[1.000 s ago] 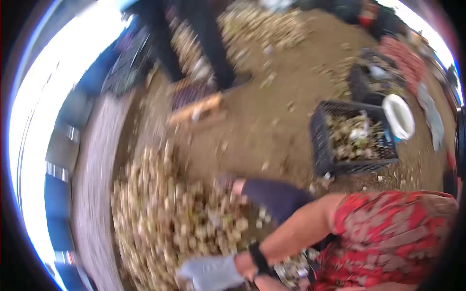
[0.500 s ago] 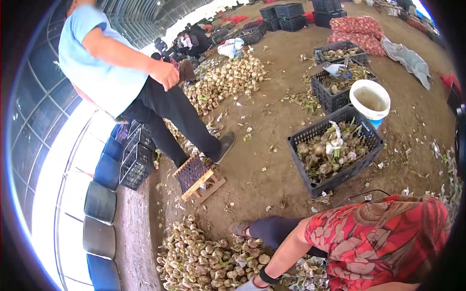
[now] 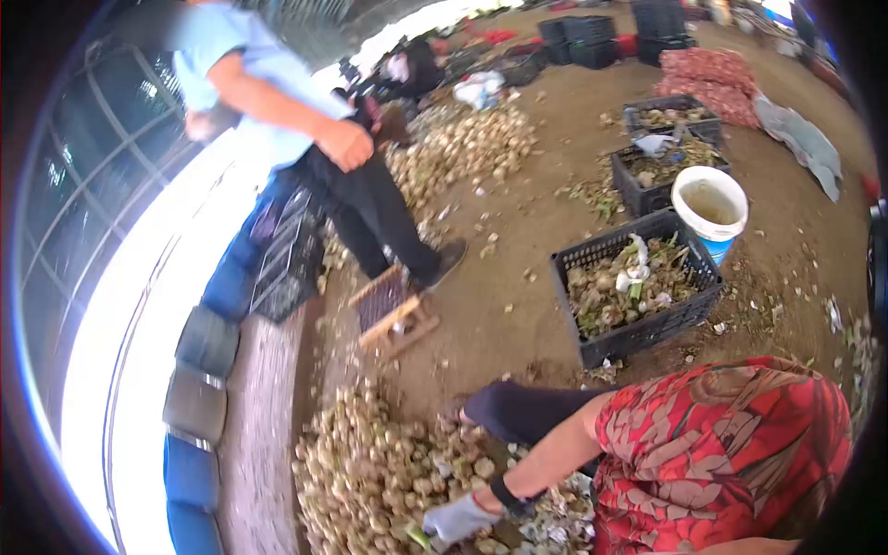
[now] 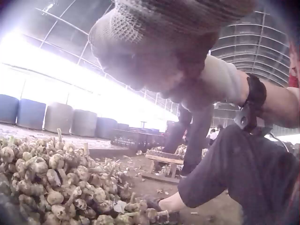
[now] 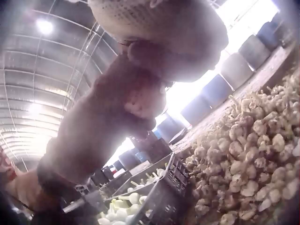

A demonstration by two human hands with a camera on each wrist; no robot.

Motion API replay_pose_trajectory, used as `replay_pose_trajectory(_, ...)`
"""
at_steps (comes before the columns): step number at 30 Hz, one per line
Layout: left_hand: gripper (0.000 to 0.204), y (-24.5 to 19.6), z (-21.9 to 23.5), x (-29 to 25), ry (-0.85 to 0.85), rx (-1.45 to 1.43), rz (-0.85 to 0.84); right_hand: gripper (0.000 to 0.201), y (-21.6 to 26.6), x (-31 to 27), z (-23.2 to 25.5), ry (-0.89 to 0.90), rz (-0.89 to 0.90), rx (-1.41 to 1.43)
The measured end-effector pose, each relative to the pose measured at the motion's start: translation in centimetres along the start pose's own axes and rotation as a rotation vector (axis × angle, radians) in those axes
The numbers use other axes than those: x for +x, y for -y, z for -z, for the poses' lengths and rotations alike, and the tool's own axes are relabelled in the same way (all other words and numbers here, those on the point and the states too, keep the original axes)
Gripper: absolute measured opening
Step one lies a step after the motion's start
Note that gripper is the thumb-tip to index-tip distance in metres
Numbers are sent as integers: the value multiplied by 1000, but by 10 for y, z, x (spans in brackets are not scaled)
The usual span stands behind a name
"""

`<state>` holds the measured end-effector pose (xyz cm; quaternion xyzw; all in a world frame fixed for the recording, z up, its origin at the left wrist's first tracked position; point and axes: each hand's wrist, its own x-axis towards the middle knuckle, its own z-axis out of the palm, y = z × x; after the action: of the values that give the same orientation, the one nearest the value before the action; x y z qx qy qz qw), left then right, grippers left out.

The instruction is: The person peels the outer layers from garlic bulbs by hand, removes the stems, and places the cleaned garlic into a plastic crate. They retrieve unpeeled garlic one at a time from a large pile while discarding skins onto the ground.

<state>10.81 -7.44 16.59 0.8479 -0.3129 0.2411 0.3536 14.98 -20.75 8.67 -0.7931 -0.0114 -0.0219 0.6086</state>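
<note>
My right hand (image 3: 458,520), in a pale knitted glove with a black band at the wrist, is low over the near edge of a heap of garlic (image 3: 379,462). A green stem (image 3: 418,535) shows right at its fingertips. The left hand lies outside the head view. In the left wrist view my gloved left hand (image 4: 154,47) fills the top, bent, overlapping the right hand's cuff (image 4: 220,79). The right wrist view has the gloved right hand (image 5: 173,37) above and the left hand (image 5: 108,112) coming in from the lower left. I cannot tell what lies between them.
A black crate (image 3: 566,294) of garlic and stalks stands beyond my leg, beside a white bucket (image 3: 731,185). A low stool (image 3: 393,324) is near a standing person (image 3: 361,176). In the right wrist view, a crate (image 5: 161,197) holds white trimmed bulbs.
The head view was blurred, then swung up and has dropped back a little. My right hand, at the bottom edge half a second ago, now shows fully beside the heap, with the green stem there.
</note>
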Motion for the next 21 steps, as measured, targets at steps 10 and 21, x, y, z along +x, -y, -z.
replay_pose_trajectory(10, 50, 44, 12, -15, 93, -1706, 1011, 24, 34, -18, 12, 134, 62, 240)
replay_pose_trajectory(21, 59, 70, -13, -55, -136, -1382, 927, 13, 30, -33, -43, 155, -167, 507)
